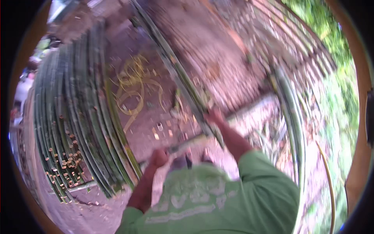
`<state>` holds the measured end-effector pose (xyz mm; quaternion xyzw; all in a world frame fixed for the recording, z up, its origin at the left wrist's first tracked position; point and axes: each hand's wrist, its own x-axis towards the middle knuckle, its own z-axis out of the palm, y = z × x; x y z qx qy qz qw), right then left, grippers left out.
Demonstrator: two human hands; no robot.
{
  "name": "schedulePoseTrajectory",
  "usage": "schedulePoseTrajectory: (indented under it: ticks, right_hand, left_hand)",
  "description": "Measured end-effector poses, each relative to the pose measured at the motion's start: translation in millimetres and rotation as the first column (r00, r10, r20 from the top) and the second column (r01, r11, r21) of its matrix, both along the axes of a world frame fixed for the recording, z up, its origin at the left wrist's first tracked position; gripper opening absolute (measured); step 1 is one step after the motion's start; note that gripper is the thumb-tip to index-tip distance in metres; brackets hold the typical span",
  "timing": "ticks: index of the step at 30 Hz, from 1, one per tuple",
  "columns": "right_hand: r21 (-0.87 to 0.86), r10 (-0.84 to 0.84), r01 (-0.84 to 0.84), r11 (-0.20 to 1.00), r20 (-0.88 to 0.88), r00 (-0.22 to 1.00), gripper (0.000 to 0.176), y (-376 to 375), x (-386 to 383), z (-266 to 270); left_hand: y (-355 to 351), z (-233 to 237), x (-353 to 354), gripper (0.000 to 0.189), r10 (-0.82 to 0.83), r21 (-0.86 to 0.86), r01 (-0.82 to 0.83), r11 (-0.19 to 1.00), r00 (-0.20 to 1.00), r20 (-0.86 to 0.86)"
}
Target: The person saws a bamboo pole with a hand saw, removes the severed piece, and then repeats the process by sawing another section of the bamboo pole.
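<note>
My right hand (pixel 215 118) is closed around the near part of a long green bamboo pole (pixel 175 68). The pole runs up and away to the top of the view, and what looks like a second length lies close along it. My left hand (pixel 158 158) is a fist, held low and left of that pole's near end. Blur hides what the fist holds, if anything. Behind both hands a cross pole (pixel 253 105) lies slantwise near the ground, under the held bamboo.
Many green bamboo poles (pixel 78 97) lie side by side at left, cut ends towards me. Yellowish strips (pixel 134 84) curl on the dirt ground. More poles (pixel 290 113) stand at right, beside split scraps (pixel 267 138). A slatted rack (pixel 288 31) is at upper right.
</note>
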<state>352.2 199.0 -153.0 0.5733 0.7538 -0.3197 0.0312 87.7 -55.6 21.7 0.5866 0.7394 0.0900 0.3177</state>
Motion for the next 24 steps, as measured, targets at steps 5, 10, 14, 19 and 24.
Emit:
schedulePoseTrajectory:
  ticks: [5, 10, 14, 19, 24]
  right_hand:
    - [-0.006, -0.183, 0.185, 0.983, -0.202, 0.962, 0.062, -28, 76, 58]
    - [-0.243, -0.353, 0.314, 0.918, -0.138, 0.925, 0.062, -107, 136, 70]
    - [-0.301, -0.309, 0.266, 0.916, -0.102, 0.946, 0.059, -138, 111, 57]
    - [-0.277, -0.422, 0.362, 0.890, -0.196, 0.885, 0.057, -136, 89, 69]
    - [-0.245, -0.433, 0.396, 0.885, -0.122, 0.893, 0.063, -130, 81, 62]
  left_hand:
    - [-46, 64, -13, 0.016, 0.105, -0.001, -0.105, 0.994, 0.994, -0.003]
    - [-80, 90, -13, 0.024, 0.108, -0.018, -0.106, 0.994, 0.984, 0.144]
    - [-35, 61, 30, 0.023, 0.060, -0.071, -0.043, 0.997, 0.966, 0.250]
    - [4, -6, 58, 0.018, -0.132, 0.045, 0.124, 0.991, 0.935, 0.328]
    - [3, -38, 51, 0.018, -0.234, 0.140, 0.202, 0.969, 0.934, 0.270]
